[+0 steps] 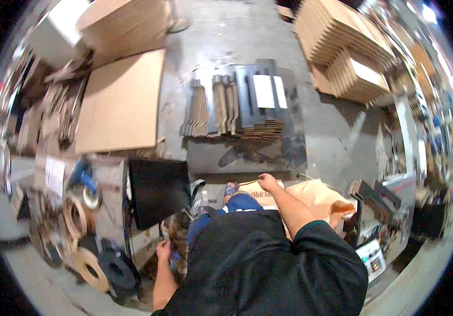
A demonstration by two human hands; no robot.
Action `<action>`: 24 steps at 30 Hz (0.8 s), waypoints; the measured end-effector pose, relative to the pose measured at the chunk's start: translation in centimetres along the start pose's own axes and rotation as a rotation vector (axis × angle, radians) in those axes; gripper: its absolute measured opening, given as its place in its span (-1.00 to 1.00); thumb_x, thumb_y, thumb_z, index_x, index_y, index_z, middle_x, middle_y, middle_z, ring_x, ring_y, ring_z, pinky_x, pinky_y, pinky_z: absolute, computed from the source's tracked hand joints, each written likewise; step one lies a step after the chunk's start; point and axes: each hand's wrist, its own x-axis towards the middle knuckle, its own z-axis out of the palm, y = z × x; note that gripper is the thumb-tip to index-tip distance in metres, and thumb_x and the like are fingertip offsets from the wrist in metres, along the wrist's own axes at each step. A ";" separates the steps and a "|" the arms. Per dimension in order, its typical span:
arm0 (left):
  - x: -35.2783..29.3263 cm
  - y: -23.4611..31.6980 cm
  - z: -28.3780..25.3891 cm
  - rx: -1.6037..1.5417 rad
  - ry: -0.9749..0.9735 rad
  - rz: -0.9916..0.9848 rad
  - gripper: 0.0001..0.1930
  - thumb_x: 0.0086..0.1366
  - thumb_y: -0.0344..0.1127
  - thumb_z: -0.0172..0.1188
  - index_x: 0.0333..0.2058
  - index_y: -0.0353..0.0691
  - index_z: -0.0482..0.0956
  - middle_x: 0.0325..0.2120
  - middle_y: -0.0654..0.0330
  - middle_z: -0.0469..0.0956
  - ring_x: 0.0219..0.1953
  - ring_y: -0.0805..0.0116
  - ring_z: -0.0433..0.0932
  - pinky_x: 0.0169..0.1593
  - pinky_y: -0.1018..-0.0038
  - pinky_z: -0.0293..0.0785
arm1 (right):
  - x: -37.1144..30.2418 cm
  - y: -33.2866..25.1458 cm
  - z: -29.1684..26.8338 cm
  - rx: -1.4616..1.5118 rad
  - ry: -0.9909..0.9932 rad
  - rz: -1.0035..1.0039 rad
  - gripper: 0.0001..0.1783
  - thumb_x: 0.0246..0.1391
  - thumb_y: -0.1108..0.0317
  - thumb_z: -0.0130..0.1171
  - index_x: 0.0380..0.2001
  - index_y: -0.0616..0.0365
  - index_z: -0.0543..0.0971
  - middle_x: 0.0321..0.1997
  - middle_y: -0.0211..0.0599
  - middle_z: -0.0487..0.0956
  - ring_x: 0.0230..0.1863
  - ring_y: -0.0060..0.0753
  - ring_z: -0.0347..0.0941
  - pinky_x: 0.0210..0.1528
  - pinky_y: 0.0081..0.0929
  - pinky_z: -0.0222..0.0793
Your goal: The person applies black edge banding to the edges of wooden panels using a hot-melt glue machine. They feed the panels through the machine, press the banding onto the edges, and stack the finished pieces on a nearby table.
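My right hand [268, 183] reaches forward with its fingers curled, over the upper edge of a tan paper sack [311, 197] in front of me. Whether it grips anything is hidden. My left hand [164, 249] hangs low at my left side, fingers closed, beside the workbench [116, 184]. Something small may be in it, but I cannot make it out. Just ahead of that hand, a black flat panel [159, 192] stands at the bench's edge.
On the floor ahead lie stacks of dark, notched cardboard strips [237, 102]. Cardboard sheets [121, 102] stand at the left, and stacked cardboard pieces [342, 42] at the far right. Tape rolls [117, 268] and a blue tape dispenser [82, 176] are left; a control box [371, 259] is right.
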 end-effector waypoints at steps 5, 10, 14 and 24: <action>8.2 14.9 4.3 0.078 -0.108 -0.069 -0.64 0.51 -0.30 0.25 0.21 -0.26 0.67 -0.37 0.19 0.70 -0.46 0.40 0.60 -0.45 0.36 0.50 | 0.2 15.0 -7.6 0.464 0.464 0.188 -0.61 0.29 0.30 0.31 0.09 0.29 0.73 -0.05 -0.02 0.81 -0.05 -0.13 0.76 0.03 -0.25 0.66; 5.3 38.0 24.6 0.259 -0.558 0.297 -0.65 0.53 -0.39 0.26 0.22 -0.37 0.63 -0.14 0.12 0.75 -0.30 0.40 0.65 -0.21 0.41 0.59 | -1.3 29.1 -11.2 0.739 0.643 0.480 -0.58 0.33 0.32 0.28 0.19 0.22 0.67 -0.10 -0.19 0.78 -0.28 -0.35 0.70 -0.35 -0.31 0.60; 4.2 50.3 32.2 0.605 -0.651 0.507 -0.66 0.51 -0.37 0.28 0.19 -0.35 0.64 -0.03 0.05 0.78 -0.02 0.28 0.73 0.10 0.36 0.61 | -0.1 16.5 -14.7 1.123 0.358 0.404 -0.59 0.35 0.32 0.29 0.20 0.20 0.67 -0.08 -0.21 0.79 -0.19 -0.37 0.70 -0.23 -0.34 0.60; 6.0 66.8 63.5 0.913 -0.750 0.653 -0.61 0.36 -0.13 0.39 -0.03 -0.35 0.79 -0.31 0.00 0.80 -0.21 0.18 0.78 0.00 0.30 0.66 | 5.8 21.9 -27.5 0.898 0.384 0.220 -0.64 0.42 0.32 0.24 0.18 0.25 0.67 -0.01 -0.25 0.77 0.04 -0.32 0.66 0.13 -0.25 0.60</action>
